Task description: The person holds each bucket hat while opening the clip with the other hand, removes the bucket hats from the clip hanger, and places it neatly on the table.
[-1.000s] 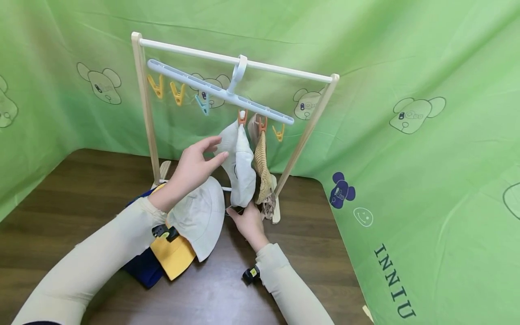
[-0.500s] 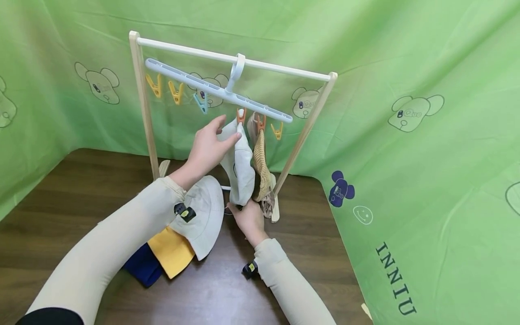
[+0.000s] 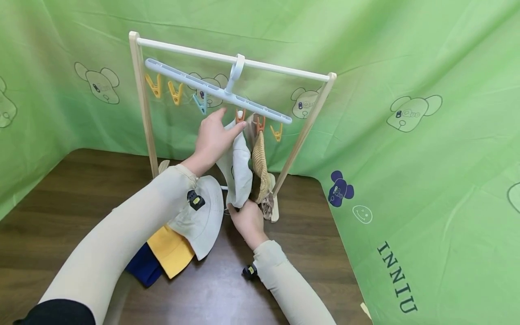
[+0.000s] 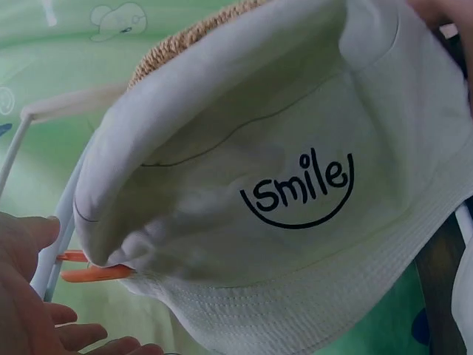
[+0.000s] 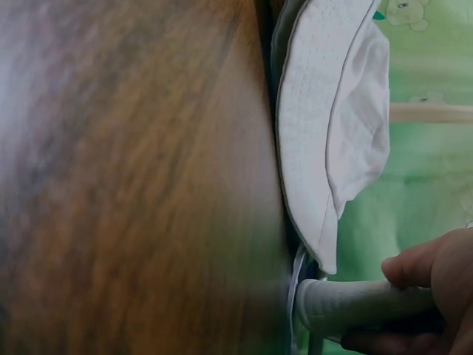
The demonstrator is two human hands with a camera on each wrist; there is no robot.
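A white bucket hat hangs from an orange clip on the pale blue hanger. Its "smile" print shows in the left wrist view. My left hand is raised beside the top of the hat, thumb and fingers spread, close to the clip; whether it touches the cloth is unclear. Low down, my right hand pinches the hat's bottom edge between thumb and fingers, as the right wrist view also shows. A woven straw hat hangs just right of it from another orange clip.
A second white bucket hat, a yellow hat and a dark blue one lie overlapping on the wooden table. The wooden rack carries the hanger, with several unloaded clips. Green cloth encloses the back and side.
My left hand has moved up and to the right, from beside the hanging white hat to near its orange clip. The right hand stays at the hat's bottom edge.
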